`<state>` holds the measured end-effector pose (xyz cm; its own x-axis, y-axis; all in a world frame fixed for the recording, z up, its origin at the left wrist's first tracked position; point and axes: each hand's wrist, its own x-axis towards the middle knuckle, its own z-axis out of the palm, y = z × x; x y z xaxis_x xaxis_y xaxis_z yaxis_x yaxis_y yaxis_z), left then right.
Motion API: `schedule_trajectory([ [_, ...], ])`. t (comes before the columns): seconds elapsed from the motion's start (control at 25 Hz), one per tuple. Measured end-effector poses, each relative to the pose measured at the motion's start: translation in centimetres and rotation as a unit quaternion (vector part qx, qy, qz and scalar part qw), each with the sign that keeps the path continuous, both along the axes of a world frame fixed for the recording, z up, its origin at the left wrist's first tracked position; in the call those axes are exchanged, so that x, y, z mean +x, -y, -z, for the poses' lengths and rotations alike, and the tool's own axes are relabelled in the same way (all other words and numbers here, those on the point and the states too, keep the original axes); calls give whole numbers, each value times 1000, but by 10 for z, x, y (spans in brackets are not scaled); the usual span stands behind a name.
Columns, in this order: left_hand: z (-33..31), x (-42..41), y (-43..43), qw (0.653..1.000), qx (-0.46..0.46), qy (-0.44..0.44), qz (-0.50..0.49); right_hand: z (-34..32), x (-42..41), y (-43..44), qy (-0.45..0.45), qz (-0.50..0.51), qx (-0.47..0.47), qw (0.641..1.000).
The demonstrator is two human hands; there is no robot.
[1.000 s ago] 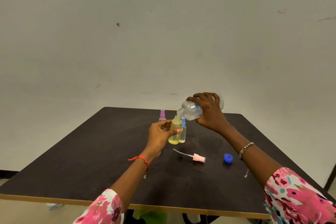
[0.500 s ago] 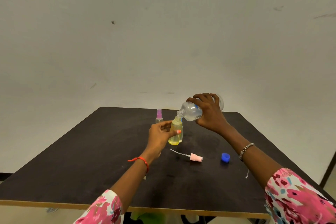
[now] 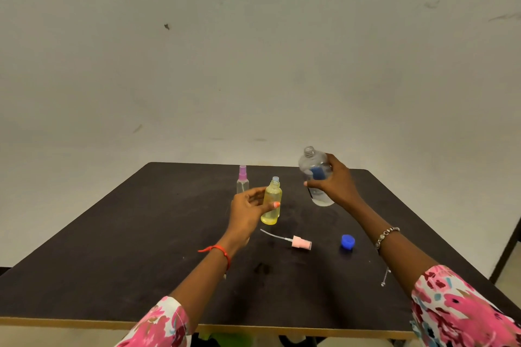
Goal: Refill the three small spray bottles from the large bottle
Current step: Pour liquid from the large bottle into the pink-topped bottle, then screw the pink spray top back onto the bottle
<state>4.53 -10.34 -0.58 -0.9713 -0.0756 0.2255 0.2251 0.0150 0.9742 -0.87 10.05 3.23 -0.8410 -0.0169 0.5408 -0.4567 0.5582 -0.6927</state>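
My left hand [image 3: 248, 210] holds the open yellow spray bottle [image 3: 272, 203] upright on the dark table [image 3: 112, 248], thumb across its front. Directly behind it only the blue top of another small bottle [image 3: 275, 179] shows. A clear small bottle with a purple sprayer [image 3: 242, 183] stands further left. My right hand [image 3: 337, 186] grips the large clear bottle [image 3: 314, 175], uncapped and upright, lifted to the right of the yellow bottle. A pink sprayer head with its tube [image 3: 296, 241] and a blue cap [image 3: 348, 242] lie on the table in front.
A small metal pin-like piece [image 3: 385, 277] lies near the table's right front. The table's front edge [image 3: 84, 321] runs across the bottom of the view. A pale wall stands behind the table.
My right hand has tipped the large bottle back upright and moved it right, away from the yellow bottle's mouth. My left hand stays on the yellow bottle.
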Motion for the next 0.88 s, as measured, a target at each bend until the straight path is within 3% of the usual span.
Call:
schedule_trajectory([
  [0.2,7,-3,6,1000,6,4,0,34,-11,-13,124,54,-87,987],
  [0.44,9,-6,14,1000,10,12,-8,39,-14,-8,172,91,-107,975],
  [0.48,9,-6,15,1000,8,13,-10,36,-12,-4,133,114,-104,979],
  [0.56,9,-5,17,1000,5,12,-14,32,-8,1,-32,157,-55,986],
  [0.64,8,-4,18,1000,-1,12,-20,28,-2,8,-165,103,42,980],
  [0.68,7,-4,19,1000,-2,12,-22,26,3,12,-147,23,97,984],
  [0.72,7,-3,19,1000,0,10,-23,25,9,17,-63,-67,155,984],
  [0.76,6,-2,20,1000,3,8,-25,27,14,23,58,-138,230,962],
  [0.84,4,1,21,1000,6,7,-30,36,16,30,244,-168,396,869],
  [0.88,3,3,22,999,5,9,-33,42,15,31,281,-157,449,834],
])
